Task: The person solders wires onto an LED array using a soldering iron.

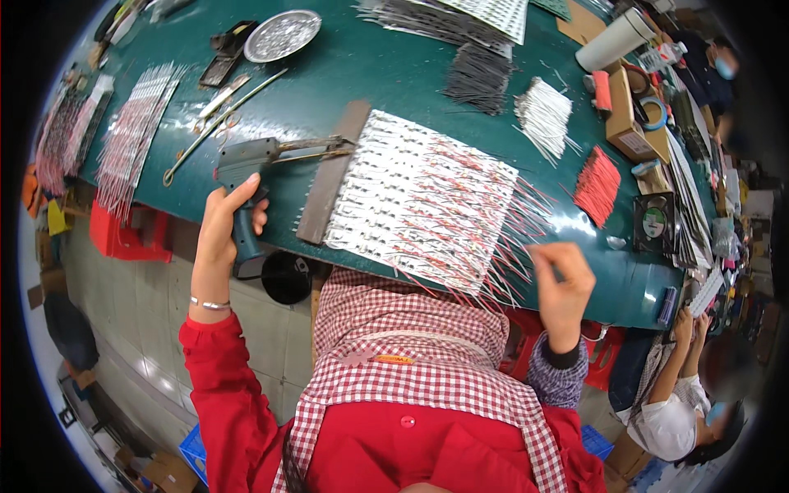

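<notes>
My left hand (233, 215) is wrapped round the grip of a dark soldering gun (246, 156), whose metal tip reaches right to a brown bar (333, 177). That bar lies along the left edge of a white circuit board panel (370, 193) on the green table. Rows of red and white wires (460, 222) cover the panel's right part and stick out past its right edge. My right hand (565, 283) is closed in a pinch beside those wire ends; what its fingertips hold, if anything, is too small to make out.
Behind the panel lie bundles of black wires (478, 78), white wires (544, 119) and red wires (597, 187). A metal dish (283, 36), a thin rod (222, 123) and wired panels (140, 135) are at the left. At right stand a cardboard box (629, 123) and a co-worker (670, 411).
</notes>
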`<state>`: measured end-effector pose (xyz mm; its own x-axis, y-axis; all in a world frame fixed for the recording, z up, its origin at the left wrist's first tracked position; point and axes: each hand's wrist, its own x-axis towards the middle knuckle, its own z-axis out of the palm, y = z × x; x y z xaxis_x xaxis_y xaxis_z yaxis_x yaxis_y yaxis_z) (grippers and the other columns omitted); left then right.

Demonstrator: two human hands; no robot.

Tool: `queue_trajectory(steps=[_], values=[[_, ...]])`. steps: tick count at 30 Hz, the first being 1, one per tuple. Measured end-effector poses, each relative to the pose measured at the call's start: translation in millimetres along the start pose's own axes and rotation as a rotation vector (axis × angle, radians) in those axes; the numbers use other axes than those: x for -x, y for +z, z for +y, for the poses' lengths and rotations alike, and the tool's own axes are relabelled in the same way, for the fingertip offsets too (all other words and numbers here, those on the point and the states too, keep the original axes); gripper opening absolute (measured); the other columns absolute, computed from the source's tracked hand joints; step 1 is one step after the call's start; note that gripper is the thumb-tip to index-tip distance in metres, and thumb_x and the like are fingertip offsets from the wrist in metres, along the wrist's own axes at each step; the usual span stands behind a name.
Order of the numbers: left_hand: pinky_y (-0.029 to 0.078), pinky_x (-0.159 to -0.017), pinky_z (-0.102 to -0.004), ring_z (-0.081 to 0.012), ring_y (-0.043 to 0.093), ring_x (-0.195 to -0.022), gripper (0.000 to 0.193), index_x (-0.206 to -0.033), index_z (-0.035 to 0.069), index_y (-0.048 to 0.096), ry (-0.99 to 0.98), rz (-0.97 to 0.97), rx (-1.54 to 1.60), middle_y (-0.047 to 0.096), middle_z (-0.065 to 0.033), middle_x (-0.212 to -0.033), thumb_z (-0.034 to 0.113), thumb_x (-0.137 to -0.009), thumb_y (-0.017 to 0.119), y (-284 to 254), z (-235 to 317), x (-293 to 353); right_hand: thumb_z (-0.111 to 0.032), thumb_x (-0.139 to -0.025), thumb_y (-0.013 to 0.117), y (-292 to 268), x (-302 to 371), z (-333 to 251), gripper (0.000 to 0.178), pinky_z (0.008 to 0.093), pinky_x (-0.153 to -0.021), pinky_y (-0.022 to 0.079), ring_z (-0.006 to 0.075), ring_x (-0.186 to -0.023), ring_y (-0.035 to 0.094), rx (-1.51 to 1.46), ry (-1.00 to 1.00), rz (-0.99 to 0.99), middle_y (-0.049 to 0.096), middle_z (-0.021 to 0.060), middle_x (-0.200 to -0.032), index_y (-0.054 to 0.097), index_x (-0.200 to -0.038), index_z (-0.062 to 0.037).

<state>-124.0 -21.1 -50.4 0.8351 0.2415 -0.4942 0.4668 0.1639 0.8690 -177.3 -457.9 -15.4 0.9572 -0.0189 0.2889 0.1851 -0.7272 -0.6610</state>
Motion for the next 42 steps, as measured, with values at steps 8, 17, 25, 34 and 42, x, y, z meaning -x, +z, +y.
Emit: queue_trajectory(steps=[8,17,25,34,42], values=[[0.042,-0.063,-0.0472,-0.0346,0.045,-0.061,0.068,-0.077,-0.01,0.055,0.524,0.434,-1.152,0.051,-0.0263,-0.064,0.055,-0.093,0.064,-22.4,4.1,-18.4,0.001,-0.083,0.071,-16.2,-47.9,107.6,0.006,0.0342,-0.069,0.048,0.0254,-0.076,0.061,0.154,-0.056,0.32,0.066,0.0101,-0.083,0.072,-0.088,-0.0016],[0.051,-0.088,-0.0463,-0.0394,0.066,-0.1,0.033,-0.118,0.003,0.064,0.801,0.7,-1.232,0.07,-0.0202,-0.108,0.026,-0.094,0.066,-68.4,15.8,-48.2,-0.002,-0.083,0.073,-16.8,-60.4,126.6,0.008,0.0363,-0.079,0.05,0.0271,-0.091,0.062,0.261,-0.086,0.297,0.066,0.0104,-0.092,0.074,-0.091,-0.0043],[0.044,-0.104,-0.0479,-0.0414,0.053,-0.123,0.045,-0.128,0.002,0.059,0.638,0.796,-1.446,0.063,-0.0204,-0.125,0.03,-0.094,0.065,-114.5,0.0,-99.1,-0.003,-0.088,0.071,-17.5,-57.2,125.2,0.018,0.0352,-0.082,0.048,0.025,-0.096,0.058,0.402,-0.138,0.305,0.065,0.0077,-0.101,0.074,-0.105,-0.0065],[0.05,-0.079,-0.0484,-0.0361,0.065,-0.097,0.015,-0.096,0.004,0.06,0.729,0.714,-1.408,0.068,-0.0142,-0.097,0.018,-0.094,0.065,-132.3,13.6,-100.1,-0.001,-0.087,0.072,-5.0,-58.4,100.2,0.019,0.0349,-0.084,0.048,0.0242,-0.097,0.059,0.382,-0.149,0.356,0.065,0.0074,-0.1,0.075,-0.105,-0.0067],[0.049,-0.081,-0.0442,-0.0364,0.061,-0.1,0.008,-0.097,-0.001,0.058,1.085,0.667,-1.236,0.065,-0.0164,-0.099,0.006,-0.094,0.061,-130.6,8.9,-91.1,0.001,-0.087,0.07,18.7,-78.7,41.7,0.019,0.0334,-0.084,0.048,0.0236,-0.096,0.06,0.258,-0.291,0.3,0.065,0.0076,-0.099,0.075,-0.104,-0.0057]])
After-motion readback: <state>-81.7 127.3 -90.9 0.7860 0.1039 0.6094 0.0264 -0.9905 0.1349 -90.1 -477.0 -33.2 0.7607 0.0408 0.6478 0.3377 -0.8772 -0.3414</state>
